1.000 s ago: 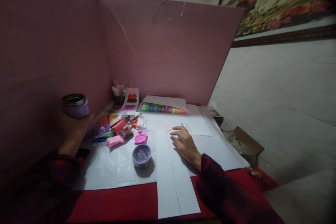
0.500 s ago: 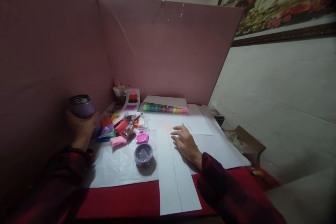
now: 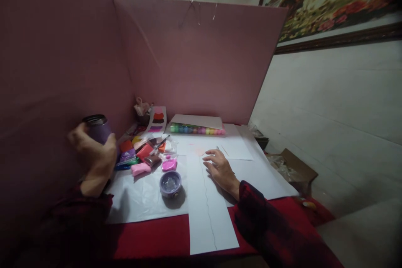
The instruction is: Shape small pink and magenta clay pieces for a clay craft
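Observation:
A purple tumbler (image 3: 99, 130) with its lid off stands upright at the far left. My left hand (image 3: 96, 155) is around its near side, blurred by motion, with thumb and fingers spread apart and seemingly loose of it. My right hand (image 3: 221, 171) rests on a long white paper strip (image 3: 216, 230), fingers apart and slightly bent. A wavy pencil line runs down the strip, below a faint orange patch near my fingertips. A thin pencil (image 3: 217, 148) shows past my right hand, its middle hidden. The tumbler's purple lid (image 3: 170, 184) lies left of the strip.
Several bags of coloured clay (image 3: 146, 150) are piled between the tumbler and lid. Behind are a pack of coloured balls (image 3: 197, 130) and a colour sample strip (image 3: 157, 119). Pink panels (image 3: 194, 63) enclose the back and left. A cardboard box (image 3: 298, 167) sits right.
My left hand has shifted up and its fingers have spread around the tumbler, loosening the grip. My right hand keeps its place on the paper. The view has shifted slightly.

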Tool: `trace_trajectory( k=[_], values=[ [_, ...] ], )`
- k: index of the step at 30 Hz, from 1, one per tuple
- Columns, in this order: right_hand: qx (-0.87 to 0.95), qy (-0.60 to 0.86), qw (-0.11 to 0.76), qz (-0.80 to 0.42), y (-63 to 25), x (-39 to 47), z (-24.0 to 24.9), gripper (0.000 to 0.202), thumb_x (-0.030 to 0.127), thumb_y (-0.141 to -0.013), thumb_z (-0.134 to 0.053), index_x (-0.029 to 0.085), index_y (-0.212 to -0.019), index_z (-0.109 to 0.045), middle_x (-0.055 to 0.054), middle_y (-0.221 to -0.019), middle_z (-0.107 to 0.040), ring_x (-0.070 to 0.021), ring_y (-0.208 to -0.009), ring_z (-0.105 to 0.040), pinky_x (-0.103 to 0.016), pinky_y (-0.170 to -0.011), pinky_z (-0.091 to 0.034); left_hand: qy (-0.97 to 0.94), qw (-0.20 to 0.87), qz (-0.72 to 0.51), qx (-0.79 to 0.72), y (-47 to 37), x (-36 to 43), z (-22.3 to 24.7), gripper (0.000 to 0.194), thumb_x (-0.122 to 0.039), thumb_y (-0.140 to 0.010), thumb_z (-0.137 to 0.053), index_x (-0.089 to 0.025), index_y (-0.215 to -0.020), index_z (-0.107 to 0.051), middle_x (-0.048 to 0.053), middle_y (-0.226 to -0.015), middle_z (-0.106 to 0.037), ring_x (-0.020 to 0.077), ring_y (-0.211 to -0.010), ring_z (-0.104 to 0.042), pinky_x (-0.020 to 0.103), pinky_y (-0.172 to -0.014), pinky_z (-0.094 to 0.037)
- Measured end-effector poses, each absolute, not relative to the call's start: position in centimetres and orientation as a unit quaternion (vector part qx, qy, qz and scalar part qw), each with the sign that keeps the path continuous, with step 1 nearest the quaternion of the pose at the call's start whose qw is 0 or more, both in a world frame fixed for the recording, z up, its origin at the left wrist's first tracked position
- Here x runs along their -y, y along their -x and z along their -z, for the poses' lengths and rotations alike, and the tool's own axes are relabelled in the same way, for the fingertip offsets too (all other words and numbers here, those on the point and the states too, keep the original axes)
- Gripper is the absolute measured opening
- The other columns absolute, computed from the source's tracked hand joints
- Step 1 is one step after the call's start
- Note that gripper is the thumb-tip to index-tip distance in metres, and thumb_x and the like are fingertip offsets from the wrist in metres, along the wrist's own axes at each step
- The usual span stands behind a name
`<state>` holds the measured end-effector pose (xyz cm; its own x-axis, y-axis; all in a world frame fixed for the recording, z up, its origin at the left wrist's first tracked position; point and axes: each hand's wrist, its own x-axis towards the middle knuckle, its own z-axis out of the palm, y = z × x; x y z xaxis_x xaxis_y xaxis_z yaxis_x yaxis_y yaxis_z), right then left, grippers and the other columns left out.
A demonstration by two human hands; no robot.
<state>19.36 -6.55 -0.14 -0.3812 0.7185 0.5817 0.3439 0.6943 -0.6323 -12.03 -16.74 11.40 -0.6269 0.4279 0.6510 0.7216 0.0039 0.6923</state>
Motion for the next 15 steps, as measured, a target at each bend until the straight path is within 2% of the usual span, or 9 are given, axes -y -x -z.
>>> trace_trajectory(
  k=[1, 3, 4, 5, 7, 9, 10, 12, 15],
  values=[
    [0.805, 0.330, 0.448, -0.207, -19.4, 6.5, 0.2, 0.012, 0.018, -0.085, -0.056, 0.020, -0.087, -0.068, -0.010, -0.109, -0.058, -0.0249, -0.109, -0.052, -0.044, -0.080, -0.055, 0.418, 0.137, 0.562, 0.700, 11.1, 16.6, -11.4, 0.052, -0.038, -0.074, -0.065, -0.011, -0.116, -0.049, 0.012, -0.127, -0.052, 0.0393, -0.125, -0.042, 0.048, -0.096, -0.042],
    [0.805, 0.330, 0.451, -0.201, -19.3, 6.5, 0.2, 0.012, 0.018, -0.085, -0.057, 0.020, -0.087, -0.068, -0.010, -0.108, -0.058, -0.0248, -0.108, -0.053, -0.046, -0.084, -0.053, 0.518, -0.035, 0.517, 0.680, 9.5, 16.2, -11.1, 0.038, -0.038, -0.076, -0.061, -0.011, -0.102, -0.061, 0.010, -0.102, -0.065, 0.0308, -0.101, -0.061, 0.043, -0.087, -0.048],
    [0.804, 0.329, 0.453, -0.198, -19.3, 6.4, 0.2, 0.012, 0.017, -0.085, -0.057, 0.020, -0.086, -0.068, -0.010, -0.107, -0.059, -0.0247, -0.108, -0.053, -0.046, -0.085, -0.052, 0.542, -0.080, 0.499, 0.672, 8.8, 15.9, -10.8, 0.032, -0.039, -0.074, -0.061, -0.012, -0.091, -0.065, 0.009, -0.089, -0.068, 0.0283, -0.090, -0.065, 0.041, -0.081, -0.052],
    [0.804, 0.328, 0.455, -0.195, -19.3, 6.4, 0.2, 0.012, 0.017, -0.084, -0.057, 0.020, -0.086, -0.068, -0.010, -0.106, -0.059, -0.0246, -0.107, -0.053, -0.047, -0.086, -0.051, 0.571, -0.124, 0.473, 0.660, 8.3, 15.8, -10.5, 0.029, -0.038, -0.073, -0.062, -0.013, -0.086, -0.067, 0.009, -0.087, -0.069, 0.0269, -0.087, -0.066, 0.039, -0.079, -0.052],
    [0.804, 0.326, 0.456, -0.196, -19.3, 6.5, 0.2, 0.011, 0.017, -0.084, -0.058, 0.020, -0.085, -0.068, -0.009, -0.106, -0.060, -0.0243, -0.106, -0.054, -0.046, -0.087, -0.051, 0.659, -0.223, 0.366, 0.618, 7.6, 15.8, -9.8, 0.033, -0.035, -0.070, -0.066, -0.018, -0.098, -0.068, 0.009, -0.104, -0.069, 0.0278, -0.099, -0.063, 0.038, -0.084, -0.051],
    [0.805, 0.324, 0.456, -0.198, -19.3, 6.5, 0.1, 0.011, 0.017, -0.084, -0.058, 0.020, -0.085, -0.068, -0.009, -0.105, -0.060, -0.0239, -0.105, -0.055, -0.045, -0.086, -0.051, 0.739, -0.282, 0.253, 0.558, 7.1, 16.3, -9.1, 0.065, -0.029, -0.062, -0.074, -0.026, -0.125, -0.056, 0.007, -0.134, -0.055, 0.0291, -0.120, -0.051, 0.039, -0.095, -0.046],
    [0.805, 0.323, 0.456, -0.199, -19.3, 6.6, 0.0, 0.011, 0.017, -0.084, -0.058, 0.020, -0.085, -0.069, -0.009, -0.105, -0.060, -0.0238, -0.105, -0.055, -0.044, -0.086, -0.052, 0.761, -0.288, 0.207, 0.542, 6.7, 16.6, -8.7, 0.079, -0.026, -0.059, -0.076, -0.029, -0.133, -0.049, 0.006, -0.141, -0.049, 0.0298, -0.126, -0.045, 0.040, -0.100, -0.042],
    [0.805, 0.320, 0.458, -0.198, -19.3, 6.6, -0.1, 0.012, 0.015, -0.084, -0.058, 0.020, -0.085, -0.069, -0.010, -0.105, -0.060, -0.0237, -0.104, -0.054, -0.042, -0.084, -0.052, 0.795, -0.265, 0.136, 0.529, 5.8, 17.1, -7.7, 0.089, -0.015, -0.056, -0.073, -0.029, -0.138, -0.042, 0.007, -0.142, -0.046, 0.0311, -0.130, -0.039, 0.043, -0.104, -0.036],
    [0.803, 0.318, 0.461, -0.204, -19.3, 6.6, -0.1, 0.011, 0.016, -0.084, -0.058, 0.020, -0.085, -0.068, -0.010, -0.105, -0.060, -0.0243, -0.105, -0.054, -0.040, -0.079, -0.054, 0.831, -0.177, 0.101, 0.518, 4.4, 17.3, -6.6, 0.077, -0.003, -0.057, -0.060, -0.029, -0.130, -0.052, 0.008, -0.127, -0.056, 0.0307, -0.119, -0.047, 0.043, -0.098, -0.041]
  ],
)
